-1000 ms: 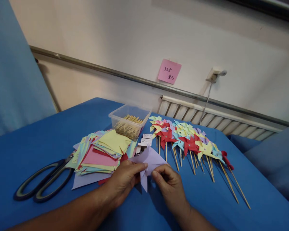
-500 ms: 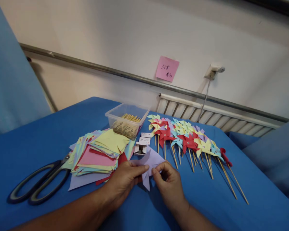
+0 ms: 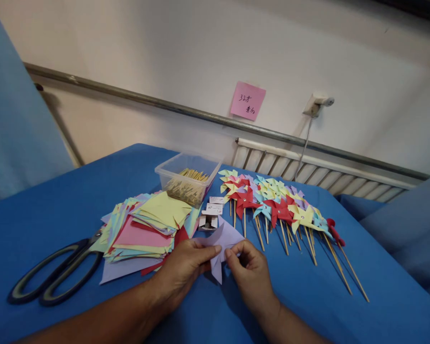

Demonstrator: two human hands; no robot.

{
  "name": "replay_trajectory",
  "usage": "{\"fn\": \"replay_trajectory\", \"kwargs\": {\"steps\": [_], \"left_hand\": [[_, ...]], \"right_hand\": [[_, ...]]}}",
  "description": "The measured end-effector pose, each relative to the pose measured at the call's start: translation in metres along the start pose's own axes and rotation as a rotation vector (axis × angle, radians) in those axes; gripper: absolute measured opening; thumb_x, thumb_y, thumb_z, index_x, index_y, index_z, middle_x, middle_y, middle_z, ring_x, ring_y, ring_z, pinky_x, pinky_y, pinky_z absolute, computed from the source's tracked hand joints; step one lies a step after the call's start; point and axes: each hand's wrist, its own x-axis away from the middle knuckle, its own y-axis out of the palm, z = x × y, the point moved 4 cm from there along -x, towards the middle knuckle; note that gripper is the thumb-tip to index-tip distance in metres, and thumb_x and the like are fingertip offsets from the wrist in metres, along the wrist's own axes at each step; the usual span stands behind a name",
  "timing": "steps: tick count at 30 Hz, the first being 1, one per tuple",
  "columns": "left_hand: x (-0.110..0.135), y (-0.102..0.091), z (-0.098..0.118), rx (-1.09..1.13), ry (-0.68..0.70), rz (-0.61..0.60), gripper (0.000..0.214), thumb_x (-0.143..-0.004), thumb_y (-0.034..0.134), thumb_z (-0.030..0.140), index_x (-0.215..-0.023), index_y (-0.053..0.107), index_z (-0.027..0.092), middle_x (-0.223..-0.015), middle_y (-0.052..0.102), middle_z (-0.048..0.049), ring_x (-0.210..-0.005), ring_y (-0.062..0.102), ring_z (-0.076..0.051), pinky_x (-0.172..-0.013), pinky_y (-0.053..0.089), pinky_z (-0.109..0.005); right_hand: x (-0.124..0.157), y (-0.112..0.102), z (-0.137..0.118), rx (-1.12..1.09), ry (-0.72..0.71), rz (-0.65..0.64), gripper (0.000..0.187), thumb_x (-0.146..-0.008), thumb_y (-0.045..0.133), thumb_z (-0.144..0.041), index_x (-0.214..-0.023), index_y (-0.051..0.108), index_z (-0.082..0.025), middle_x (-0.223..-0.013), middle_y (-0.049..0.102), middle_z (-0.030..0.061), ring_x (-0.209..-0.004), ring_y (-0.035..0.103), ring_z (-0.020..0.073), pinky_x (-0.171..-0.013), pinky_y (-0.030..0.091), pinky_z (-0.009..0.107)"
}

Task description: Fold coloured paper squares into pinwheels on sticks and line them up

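Observation:
Low over the blue table, both hands are closed on a purple paper pinwheel [image 3: 225,235] with its blades folded inward. My left hand [image 3: 186,260] pinches it from the left, thumb near the middle. From the right, my right hand [image 3: 250,270] holds another part of the paper between thumb and bent fingers. Just beyond the pinwheel stands a small open box [image 3: 208,221], dark inside. A stack of coloured paper squares [image 3: 148,234] lies left of my hands. Whether a pin sits at the pinwheel's centre is hidden by my fingers.
Large scissors [image 3: 57,272] lie at the left, tips under the paper. A clear plastic tub [image 3: 188,184] of thin wooden sticks stands behind the stack. Many finished pinwheels on sticks [image 3: 279,210] lie to the right. Behind the table are a radiator [image 3: 329,174] and a metal rail [image 3: 157,101].
Both hands keep the purple pinwheel in almost the same pose. The whole view has shifted very slightly; nothing has been picked up or let go.

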Motion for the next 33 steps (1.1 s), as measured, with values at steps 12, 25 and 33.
{"fn": "replay_trajectory", "kwargs": {"steps": [12, 25, 33], "left_hand": [[0.000, 0.000, -0.001, -0.001, -0.009, -0.002, 0.018, -0.061, 0.078, 0.020, -0.075, 0.070, 0.010, -0.068, 0.072, -0.0074, -0.065, 0.066, -0.018, -0.070, 0.051, -0.028], [0.003, 0.002, 0.003, -0.038, 0.002, 0.021, 0.015, -0.058, 0.079, 0.020, -0.067, 0.069, 0.012, -0.059, 0.068, -0.0033, -0.056, 0.062, -0.015, -0.060, 0.048, -0.025], [-0.002, -0.003, 0.010, -0.225, 0.048, 0.006, 0.025, -0.061, 0.072, 0.021, -0.084, 0.073, 0.011, -0.067, 0.072, -0.0062, -0.061, 0.064, -0.019, -0.057, 0.045, -0.026]], "right_hand": [[0.001, 0.002, 0.001, -0.033, 0.039, 0.005, 0.025, -0.074, 0.064, -0.034, -0.060, 0.051, -0.018, -0.054, 0.045, -0.0056, -0.051, 0.040, 0.0100, -0.048, 0.033, 0.020], [0.002, 0.003, 0.005, -0.076, 0.069, -0.007, 0.025, -0.074, 0.066, -0.033, -0.060, 0.053, -0.017, -0.054, 0.047, -0.0053, -0.050, 0.040, 0.0093, -0.047, 0.034, 0.020], [-0.005, -0.008, 0.006, -0.330, 0.093, 0.129, 0.047, -0.069, 0.074, -0.032, -0.110, 0.052, -0.023, -0.106, 0.060, 0.0050, -0.088, 0.058, 0.0177, -0.074, 0.048, 0.030]]}}
